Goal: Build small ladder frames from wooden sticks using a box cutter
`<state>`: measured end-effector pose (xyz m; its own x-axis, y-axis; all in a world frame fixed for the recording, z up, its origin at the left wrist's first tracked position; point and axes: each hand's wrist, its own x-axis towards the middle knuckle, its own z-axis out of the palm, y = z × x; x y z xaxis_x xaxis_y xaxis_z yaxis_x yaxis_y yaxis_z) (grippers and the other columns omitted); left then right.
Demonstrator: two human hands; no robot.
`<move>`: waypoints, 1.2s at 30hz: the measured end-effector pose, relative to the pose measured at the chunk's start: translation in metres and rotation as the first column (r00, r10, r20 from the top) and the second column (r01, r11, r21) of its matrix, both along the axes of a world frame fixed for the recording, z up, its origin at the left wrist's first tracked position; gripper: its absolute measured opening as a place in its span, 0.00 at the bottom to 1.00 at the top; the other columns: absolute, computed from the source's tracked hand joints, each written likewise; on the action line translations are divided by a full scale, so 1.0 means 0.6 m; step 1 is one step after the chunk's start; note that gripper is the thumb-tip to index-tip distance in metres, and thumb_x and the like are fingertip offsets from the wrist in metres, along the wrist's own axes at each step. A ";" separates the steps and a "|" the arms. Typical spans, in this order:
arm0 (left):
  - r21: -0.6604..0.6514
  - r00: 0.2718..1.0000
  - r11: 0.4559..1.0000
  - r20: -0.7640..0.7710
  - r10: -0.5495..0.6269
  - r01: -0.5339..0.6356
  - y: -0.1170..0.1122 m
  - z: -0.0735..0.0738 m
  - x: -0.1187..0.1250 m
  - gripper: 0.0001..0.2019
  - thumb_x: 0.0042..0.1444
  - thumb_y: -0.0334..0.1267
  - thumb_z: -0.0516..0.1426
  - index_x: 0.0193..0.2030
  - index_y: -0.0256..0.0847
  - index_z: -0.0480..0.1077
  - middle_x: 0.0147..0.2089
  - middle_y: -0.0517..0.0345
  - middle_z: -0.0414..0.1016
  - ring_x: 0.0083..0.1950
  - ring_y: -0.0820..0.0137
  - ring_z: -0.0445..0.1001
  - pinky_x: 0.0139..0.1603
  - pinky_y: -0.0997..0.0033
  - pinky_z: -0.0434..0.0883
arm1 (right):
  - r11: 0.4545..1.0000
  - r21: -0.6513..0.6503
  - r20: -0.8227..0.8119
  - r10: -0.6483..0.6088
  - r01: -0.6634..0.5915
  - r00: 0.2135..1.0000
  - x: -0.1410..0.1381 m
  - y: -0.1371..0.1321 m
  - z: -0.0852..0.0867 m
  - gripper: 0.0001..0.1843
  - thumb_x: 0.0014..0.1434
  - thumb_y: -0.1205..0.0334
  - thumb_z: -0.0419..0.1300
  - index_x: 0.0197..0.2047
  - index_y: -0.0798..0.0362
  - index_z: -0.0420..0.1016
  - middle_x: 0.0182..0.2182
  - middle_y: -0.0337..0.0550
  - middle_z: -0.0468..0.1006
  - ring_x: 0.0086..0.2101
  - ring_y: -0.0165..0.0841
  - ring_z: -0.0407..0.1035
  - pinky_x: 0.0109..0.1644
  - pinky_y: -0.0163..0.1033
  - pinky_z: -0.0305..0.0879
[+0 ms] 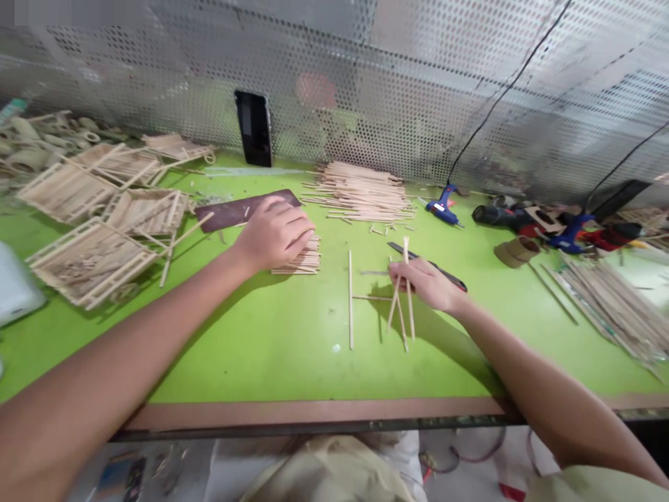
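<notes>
My left hand [274, 233] rests palm down on a small stack of short wooden sticks [303, 259] near the middle of the green table [261, 348], fingers curled over the pile. My right hand [426, 282] is closed on a few thin wooden sticks [402, 307], held upright and fanned, their lower ends touching the table. A single long stick [350, 300] lies flat just left of them, with a short one [371, 298] crossing toward it. A dark-handled knife [433, 266] lies behind my right hand.
A large pile of sticks [360, 192] lies at the back centre. Finished stick frames [99, 209] fill the left side. A dark sanding block [240, 209], a phone [254, 129], blue glue guns [444, 206], a tape roll [515, 251] and more sticks [617, 307] sit around.
</notes>
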<state>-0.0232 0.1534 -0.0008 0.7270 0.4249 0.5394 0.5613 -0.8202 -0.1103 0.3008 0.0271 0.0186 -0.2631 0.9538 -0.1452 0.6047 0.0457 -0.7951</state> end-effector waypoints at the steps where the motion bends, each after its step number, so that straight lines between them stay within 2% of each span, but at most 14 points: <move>1: 0.004 1.000 1.000 -0.019 -0.004 0.005 -0.003 0.005 0.002 0.23 0.77 0.45 0.47 0.47 0.42 0.83 0.48 0.50 0.87 0.50 0.58 0.81 0.65 0.47 0.70 | 1.000 -0.011 0.007 0.010 -0.010 1.000 -0.003 -0.001 -0.001 0.36 0.68 0.26 0.51 0.22 0.47 0.63 0.21 0.33 0.59 0.24 0.30 0.55 0.35 0.43 0.58; 2: 0.023 0.999 0.999 -0.021 -0.031 0.032 -0.007 0.009 0.005 0.23 0.77 0.44 0.47 0.46 0.43 0.83 0.46 0.51 0.87 0.48 0.59 0.81 0.63 0.48 0.70 | 0.999 -0.028 0.007 0.021 -0.021 1.000 -0.004 -0.002 -0.001 0.37 0.68 0.25 0.51 0.22 0.47 0.63 0.21 0.33 0.59 0.24 0.30 0.55 0.35 0.42 0.58; 5: -0.042 0.991 0.994 -0.083 -0.102 0.099 -0.019 0.016 0.017 0.23 0.77 0.45 0.47 0.46 0.43 0.84 0.48 0.51 0.88 0.46 0.59 0.83 0.56 0.52 0.73 | 0.985 -0.150 -0.023 0.088 -0.090 0.996 -0.004 -0.013 0.007 0.38 0.66 0.23 0.54 0.23 0.48 0.63 0.20 0.33 0.62 0.23 0.29 0.56 0.32 0.41 0.57; 8: -0.250 0.971 0.960 -0.168 -0.169 0.124 -0.042 0.023 0.032 0.22 0.76 0.46 0.48 0.46 0.44 0.84 0.46 0.53 0.88 0.46 0.59 0.83 0.50 0.55 0.75 | 0.925 -0.325 0.004 0.210 -0.198 0.978 -0.004 -0.031 0.019 0.39 0.63 0.22 0.58 0.20 0.48 0.64 0.17 0.34 0.64 0.20 0.29 0.57 0.30 0.40 0.57; 10: -0.382 0.965 0.919 -0.187 -0.183 0.101 -0.065 0.031 0.043 0.21 0.74 0.46 0.49 0.44 0.46 0.84 0.45 0.54 0.88 0.46 0.58 0.83 0.49 0.56 0.75 | 0.898 -0.386 0.056 0.253 -0.212 0.966 -0.012 -0.042 0.023 0.39 0.64 0.24 0.59 0.17 0.48 0.62 0.15 0.34 0.64 0.19 0.28 0.57 0.30 0.40 0.57; 13: -0.523 0.955 0.851 -0.223 -0.194 0.051 -0.104 0.046 0.057 0.17 0.72 0.46 0.52 0.47 0.48 0.83 0.45 0.57 0.88 0.44 0.59 0.83 0.47 0.59 0.74 | 0.907 -0.380 0.109 0.238 -0.180 0.965 -0.031 -0.054 0.020 0.39 0.66 0.28 0.57 0.17 0.49 0.59 0.15 0.34 0.64 0.19 0.28 0.58 0.28 0.39 0.56; 17: -0.622 0.936 0.783 -0.262 -0.235 0.022 -0.143 0.054 0.069 0.11 0.70 0.46 0.58 0.47 0.48 0.82 0.45 0.59 0.87 0.42 0.61 0.82 0.41 0.63 0.71 | 0.921 -0.351 0.135 0.229 -0.170 0.964 -0.045 -0.058 0.013 0.39 0.67 0.28 0.55 0.17 0.48 0.57 0.14 0.34 0.61 0.19 0.28 0.56 0.26 0.40 0.53; 19: -0.627 0.930 0.779 -0.273 -0.245 0.021 -0.154 0.048 0.071 0.09 0.69 0.46 0.60 0.45 0.48 0.81 0.43 0.59 0.86 0.40 0.61 0.82 0.40 0.63 0.70 | 0.913 -0.369 0.140 0.241 -0.175 0.960 -0.044 -0.057 0.013 0.39 0.67 0.27 0.55 0.18 0.48 0.57 0.15 0.34 0.60 0.19 0.29 0.56 0.26 0.40 0.53; 23: -0.567 0.939 0.822 -0.250 -0.235 0.054 -0.159 0.019 0.065 0.13 0.72 0.48 0.59 0.47 0.44 0.80 0.45 0.54 0.85 0.42 0.60 0.82 0.43 0.61 0.73 | 0.937 -0.330 0.221 0.195 -0.115 0.955 -0.029 -0.050 0.015 0.39 0.67 0.26 0.55 0.20 0.48 0.53 0.18 0.33 0.54 0.21 0.29 0.52 0.27 0.41 0.48; 26: -0.499 0.950 0.859 -0.199 -0.240 0.112 -0.158 -0.007 0.060 0.16 0.74 0.48 0.57 0.56 0.41 0.80 0.52 0.48 0.84 0.48 0.58 0.82 0.51 0.58 0.75 | 0.968 -0.251 0.263 0.091 -0.023 0.960 -0.017 -0.038 0.014 0.35 0.71 0.33 0.53 0.22 0.48 0.52 0.19 0.33 0.55 0.22 0.29 0.52 0.28 0.41 0.47; 29: -0.408 0.939 0.893 -0.190 -0.288 0.191 -0.158 -0.023 0.061 0.22 0.75 0.48 0.56 0.69 0.41 0.74 0.63 0.42 0.81 0.57 0.53 0.81 0.58 0.54 0.75 | 0.978 -0.200 0.247 -0.005 0.057 0.969 -0.009 -0.026 0.011 0.32 0.73 0.39 0.53 0.22 0.49 0.54 0.19 0.33 0.56 0.22 0.29 0.52 0.30 0.41 0.51; 32: -0.350 0.908 0.904 -0.242 -0.341 0.246 -0.162 -0.028 0.067 0.23 0.77 0.46 0.53 0.74 0.45 0.71 0.69 0.43 0.78 0.59 0.53 0.80 0.60 0.53 0.75 | 0.974 -0.212 0.242 -0.029 0.082 0.970 -0.009 -0.021 0.006 0.30 0.74 0.44 0.52 0.22 0.49 0.56 0.19 0.34 0.58 0.22 0.29 0.55 0.31 0.41 0.54; 36: -0.321 0.897 0.900 -0.231 -0.377 0.295 -0.172 -0.023 0.072 0.19 0.77 0.44 0.53 0.69 0.48 0.76 0.69 0.49 0.79 0.53 0.58 0.82 0.55 0.57 0.74 | 0.983 -0.172 0.325 -0.003 0.062 0.946 -0.019 -0.027 0.001 0.31 0.74 0.46 0.53 0.20 0.49 0.54 0.18 0.36 0.59 0.21 0.30 0.56 0.29 0.43 0.50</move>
<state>0.0199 0.0500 -0.0148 0.9549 0.2270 0.1914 0.2251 -0.9738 0.0320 0.2894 0.0108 0.0194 -0.1436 0.9119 -0.3845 0.8284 -0.1018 -0.5507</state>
